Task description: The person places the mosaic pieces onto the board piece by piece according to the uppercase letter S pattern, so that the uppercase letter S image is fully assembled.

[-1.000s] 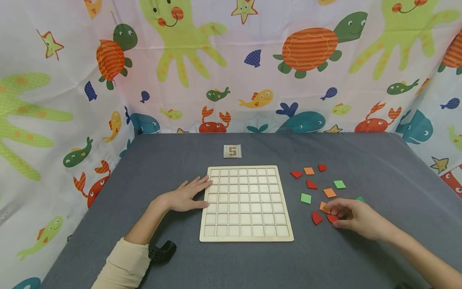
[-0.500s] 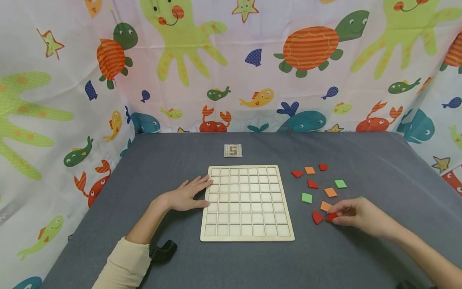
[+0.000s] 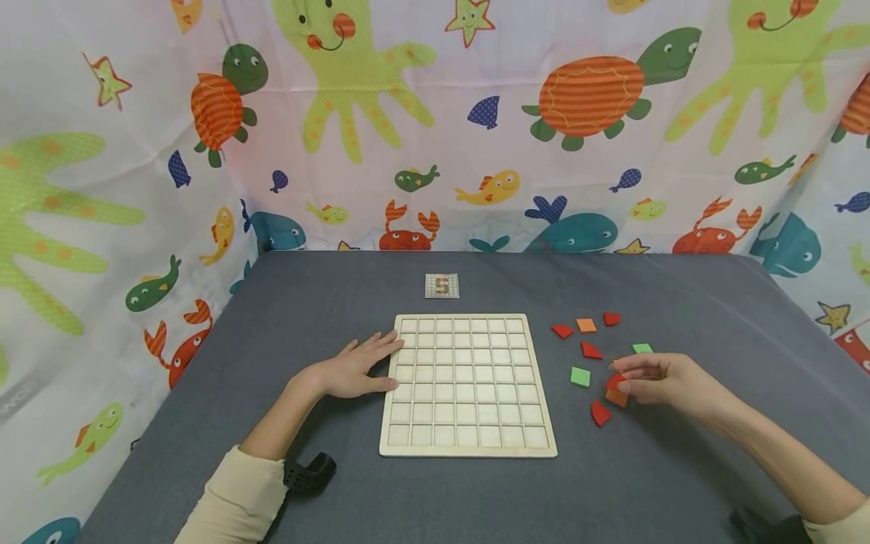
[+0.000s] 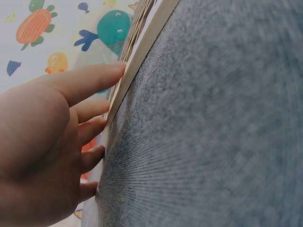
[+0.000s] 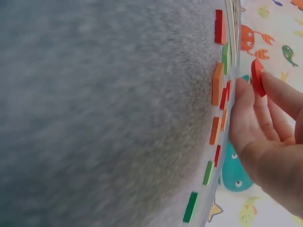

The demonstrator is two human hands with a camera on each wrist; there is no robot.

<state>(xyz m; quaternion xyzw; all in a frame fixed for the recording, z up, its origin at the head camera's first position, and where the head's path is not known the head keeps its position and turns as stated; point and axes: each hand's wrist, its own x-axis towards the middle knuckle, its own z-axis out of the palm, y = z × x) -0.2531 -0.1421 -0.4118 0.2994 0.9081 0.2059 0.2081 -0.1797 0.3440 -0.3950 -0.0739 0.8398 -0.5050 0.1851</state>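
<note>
My left hand (image 3: 353,369) lies with spread, straight fingers at the left edge of a pale wooden grid board (image 3: 467,452). In the left wrist view the fingertips of that hand (image 4: 45,137) meet the board's rim (image 4: 142,49). Between thumb and fingers, my right hand (image 3: 669,384) pinches a red tile (image 3: 615,381) with a curved side. The right wrist view shows this red tile (image 5: 257,78) raised above the row of other tiles. An orange tile (image 3: 617,398) lies just below it in the head view, partly covered by the fingers.
Loose tiles lie right of the board, among them a green one (image 3: 580,377), a red one (image 3: 601,413) and an orange one (image 3: 586,325). A small pattern card (image 3: 442,285) lies behind the board. A sea-animal curtain (image 3: 408,113) hangs behind the grey table (image 3: 326,302).
My right hand has picked up the red tile from the table and moved it up and slightly left, over the orange tile. The left hand stays at the board's edge.
</note>
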